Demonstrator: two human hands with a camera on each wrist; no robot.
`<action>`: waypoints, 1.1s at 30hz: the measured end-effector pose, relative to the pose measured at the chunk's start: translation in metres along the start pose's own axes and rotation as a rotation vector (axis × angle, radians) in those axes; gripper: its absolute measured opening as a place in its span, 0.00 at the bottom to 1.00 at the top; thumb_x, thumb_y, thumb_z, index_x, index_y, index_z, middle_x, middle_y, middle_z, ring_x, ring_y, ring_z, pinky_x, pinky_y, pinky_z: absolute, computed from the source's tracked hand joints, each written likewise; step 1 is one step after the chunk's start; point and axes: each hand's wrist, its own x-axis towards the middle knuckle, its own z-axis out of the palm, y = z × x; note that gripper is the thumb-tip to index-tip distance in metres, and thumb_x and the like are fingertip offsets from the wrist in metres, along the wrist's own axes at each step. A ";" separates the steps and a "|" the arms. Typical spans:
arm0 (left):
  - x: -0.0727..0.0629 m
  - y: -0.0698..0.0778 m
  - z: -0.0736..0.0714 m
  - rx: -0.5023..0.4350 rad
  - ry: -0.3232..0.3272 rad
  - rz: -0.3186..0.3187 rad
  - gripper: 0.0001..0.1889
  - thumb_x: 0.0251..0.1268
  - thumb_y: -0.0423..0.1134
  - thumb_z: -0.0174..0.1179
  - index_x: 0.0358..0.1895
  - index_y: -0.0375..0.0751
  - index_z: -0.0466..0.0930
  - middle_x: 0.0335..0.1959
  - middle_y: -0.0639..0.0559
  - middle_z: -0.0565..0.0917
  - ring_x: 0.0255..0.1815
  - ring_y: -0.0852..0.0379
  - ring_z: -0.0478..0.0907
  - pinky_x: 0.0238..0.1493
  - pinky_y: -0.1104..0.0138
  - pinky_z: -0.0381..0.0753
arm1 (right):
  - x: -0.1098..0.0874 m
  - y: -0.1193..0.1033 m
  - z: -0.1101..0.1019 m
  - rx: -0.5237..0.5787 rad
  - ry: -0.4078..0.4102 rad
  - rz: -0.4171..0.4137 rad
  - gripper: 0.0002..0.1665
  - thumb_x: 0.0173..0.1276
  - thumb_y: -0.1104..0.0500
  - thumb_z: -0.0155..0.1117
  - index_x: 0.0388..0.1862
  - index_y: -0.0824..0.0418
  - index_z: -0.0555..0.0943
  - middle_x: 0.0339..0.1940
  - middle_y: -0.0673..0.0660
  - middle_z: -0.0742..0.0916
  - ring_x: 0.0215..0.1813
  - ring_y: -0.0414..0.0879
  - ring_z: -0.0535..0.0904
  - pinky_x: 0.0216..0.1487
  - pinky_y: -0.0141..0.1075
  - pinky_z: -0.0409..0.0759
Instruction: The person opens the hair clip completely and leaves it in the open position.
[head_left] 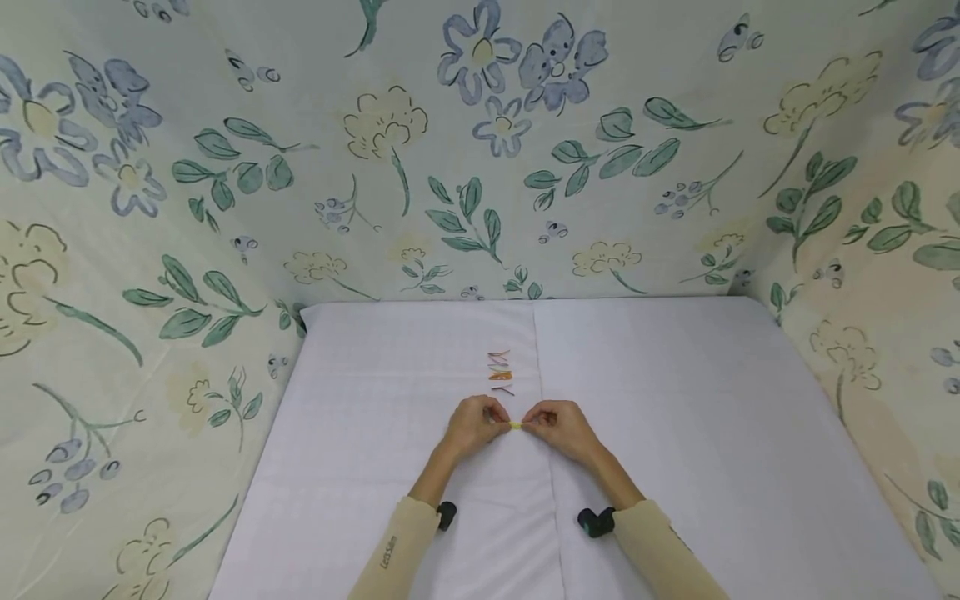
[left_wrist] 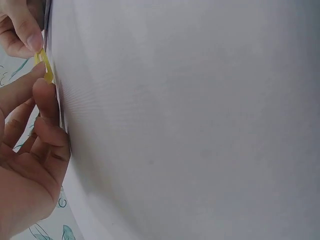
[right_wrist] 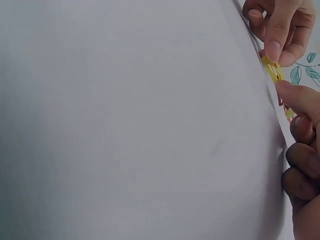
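A small yellow snap hair clip (head_left: 516,426) is held between the two hands, low over the white-covered table. My left hand (head_left: 474,427) pinches one end of it with thumb and fingertip. The other end is pinched by my right hand (head_left: 564,427). In the left wrist view the yellow clip (left_wrist: 48,67) shows its slotted frame between the fingertips. The right wrist view has the same clip (right_wrist: 271,67), partly covered by a thumb. Just beyond the hands lie several hair clips in a column, among them an orange one (head_left: 500,376) and a dark red one (head_left: 502,389).
White cloth (head_left: 675,433) covers the table, with a seam running front to back near the hands. Floral fabric (head_left: 465,167) stands behind the table and along both sides. Black wrist devices (head_left: 597,522) sit by the sleeves.
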 end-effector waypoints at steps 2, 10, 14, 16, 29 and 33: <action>0.000 0.001 0.000 -0.028 -0.014 -0.004 0.03 0.60 0.34 0.75 0.33 0.42 0.89 0.26 0.52 0.87 0.17 0.66 0.73 0.20 0.74 0.70 | 0.001 0.001 0.000 0.021 -0.006 -0.012 0.04 0.66 0.57 0.77 0.34 0.55 0.90 0.18 0.46 0.76 0.22 0.33 0.66 0.25 0.25 0.65; -0.001 0.001 0.000 -0.056 -0.031 0.002 0.03 0.63 0.34 0.73 0.33 0.41 0.89 0.27 0.51 0.87 0.16 0.66 0.75 0.19 0.74 0.71 | 0.003 0.001 0.000 0.063 0.003 -0.017 0.03 0.67 0.59 0.76 0.36 0.57 0.90 0.18 0.47 0.76 0.21 0.32 0.66 0.24 0.26 0.65; -0.001 0.001 -0.001 -0.065 -0.027 0.015 0.02 0.63 0.33 0.73 0.34 0.40 0.89 0.28 0.49 0.88 0.15 0.66 0.74 0.19 0.75 0.70 | 0.003 -0.001 0.001 0.075 0.009 -0.019 0.03 0.67 0.59 0.75 0.38 0.58 0.90 0.19 0.49 0.77 0.21 0.32 0.66 0.24 0.25 0.66; -0.001 0.001 -0.001 -0.073 -0.026 0.024 0.02 0.63 0.33 0.72 0.34 0.39 0.89 0.27 0.48 0.88 0.15 0.66 0.74 0.19 0.75 0.69 | 0.003 -0.001 0.001 0.089 0.008 -0.023 0.03 0.67 0.60 0.75 0.38 0.59 0.90 0.19 0.50 0.78 0.21 0.32 0.67 0.24 0.25 0.66; 0.000 -0.002 -0.005 -0.127 -0.039 0.041 0.03 0.63 0.32 0.72 0.36 0.37 0.89 0.24 0.43 0.87 0.15 0.66 0.73 0.19 0.75 0.69 | 0.004 -0.005 0.007 0.136 0.005 -0.040 0.04 0.67 0.59 0.75 0.37 0.59 0.90 0.20 0.54 0.81 0.20 0.32 0.67 0.24 0.25 0.67; -0.001 -0.003 -0.007 -0.102 -0.032 0.056 0.03 0.63 0.33 0.73 0.36 0.37 0.90 0.24 0.45 0.87 0.15 0.67 0.73 0.19 0.75 0.69 | 0.005 -0.008 0.008 0.126 -0.001 -0.024 0.04 0.68 0.58 0.74 0.37 0.58 0.90 0.21 0.52 0.81 0.21 0.32 0.67 0.25 0.25 0.67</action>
